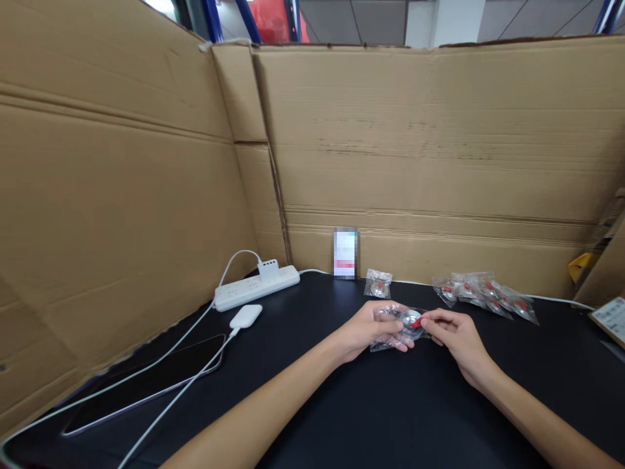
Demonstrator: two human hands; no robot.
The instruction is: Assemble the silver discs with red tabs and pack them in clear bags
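Note:
Over the black table I hold a clear plastic bag (pixel 382 346) with a round shiny silver metal piece (pixel 411 318) at its right side. My left hand (pixel 378 329) grips the bag and the metal piece from the left, thumb on top and fingers beneath. My right hand (pixel 452 333) is closed at the other side, its thumb and forefinger pinching a small red piece (pixel 418 322) that lies against the silver surface. Whether the red piece is inside or outside the plastic I cannot tell. A similar bagged silver piece (pixel 379 288) with a red spot lies just behind my left hand.
Several more bagged silver pieces (pixel 481 293) lie in a pile at the back right. A lit phone (pixel 346 254) leans on the cardboard wall (pixel 439 143). At left are a power strip (pixel 256 290), a white charger (pixel 246 316), cables and a dark phone (pixel 146 384). A labelled box (pixel 611 319) stands far right.

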